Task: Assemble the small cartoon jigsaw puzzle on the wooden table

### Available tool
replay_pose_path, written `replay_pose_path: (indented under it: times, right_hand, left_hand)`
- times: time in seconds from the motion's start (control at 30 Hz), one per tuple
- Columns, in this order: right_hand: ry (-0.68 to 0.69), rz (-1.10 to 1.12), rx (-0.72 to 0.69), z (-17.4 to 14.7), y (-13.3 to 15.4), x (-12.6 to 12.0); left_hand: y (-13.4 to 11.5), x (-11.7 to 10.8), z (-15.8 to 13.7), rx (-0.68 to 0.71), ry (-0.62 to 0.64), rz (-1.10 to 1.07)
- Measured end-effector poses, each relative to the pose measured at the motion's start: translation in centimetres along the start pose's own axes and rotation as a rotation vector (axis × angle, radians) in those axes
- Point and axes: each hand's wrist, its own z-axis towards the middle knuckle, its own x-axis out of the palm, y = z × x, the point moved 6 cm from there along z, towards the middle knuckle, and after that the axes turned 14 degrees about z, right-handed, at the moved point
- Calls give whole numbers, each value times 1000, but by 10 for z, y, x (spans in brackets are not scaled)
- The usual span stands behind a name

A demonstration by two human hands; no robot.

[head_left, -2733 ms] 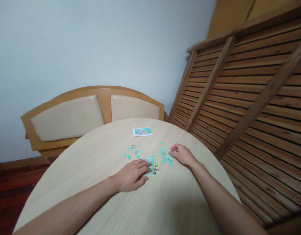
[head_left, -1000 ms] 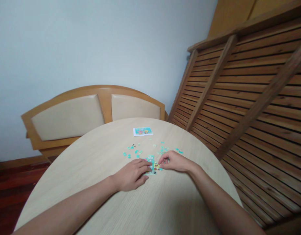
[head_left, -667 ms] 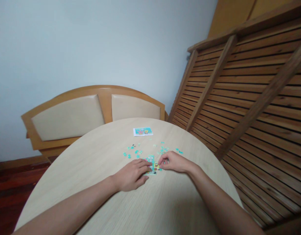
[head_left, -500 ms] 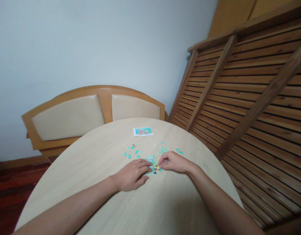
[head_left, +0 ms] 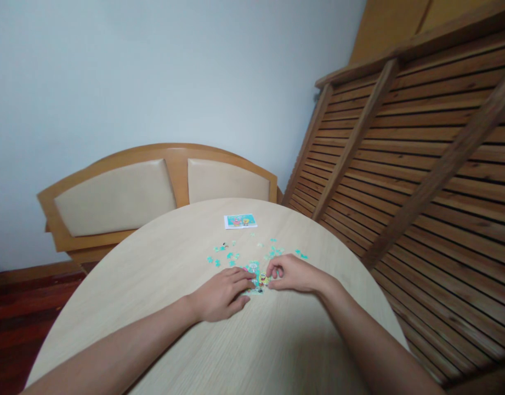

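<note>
A partly joined jigsaw puzzle in teal with cartoon figures lies flat on the table. My left hand rests over its left side with the fingers stretched out, covering part of the picture. At the puzzle's right side is a yellow jigsaw piece section with a cartoon face. My right hand has its thumb and index finger curled at the right edge of that yellow section, gripping it. The exact contact of the fingertips is too small to see clearly.
Loose teal jigsaw pieces are scattered beyond both hands, with a few farther right. A picture card lies at the back of the round table. Past the table stand a padded headboard and a slatted wooden panel.
My right thumb has shifted slightly down and away from the index finger, beside the yellow section. My left hand stays in place on the puzzle.
</note>
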Motion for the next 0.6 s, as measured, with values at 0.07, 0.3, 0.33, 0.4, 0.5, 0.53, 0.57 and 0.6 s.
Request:
replay_pose_path:
  times: [0.07, 0.3, 0.33, 0.4, 0.5, 0.53, 0.57, 0.6]
  right_hand:
    - [14, -35, -21, 0, 2, 1]
    - [38, -59, -39, 1, -1, 3]
    - [40, -60, -42, 1, -1, 3]
    - [43, -61, -46, 1, -2, 3]
    - [46, -69, -51, 0, -1, 3]
    - [46, -72, -53, 0, -1, 3]
    - [46, -73, -53, 0, -1, 3]
    - [46, -70, -53, 0, -1, 3]
  left_hand:
    - [0, 0, 0, -2, 1, 2]
    - [-1, -2, 0, -12, 12, 8]
    - [-1, -2, 0, -13, 14, 7]
    - [0, -1, 0, -15, 17, 8]
    - [0, 0, 0, -14, 24, 14]
    - [0, 0, 0, -15, 27, 17]
    - [0, 0, 0, -14, 30, 19]
    - [0, 1, 0, -13, 31, 21]
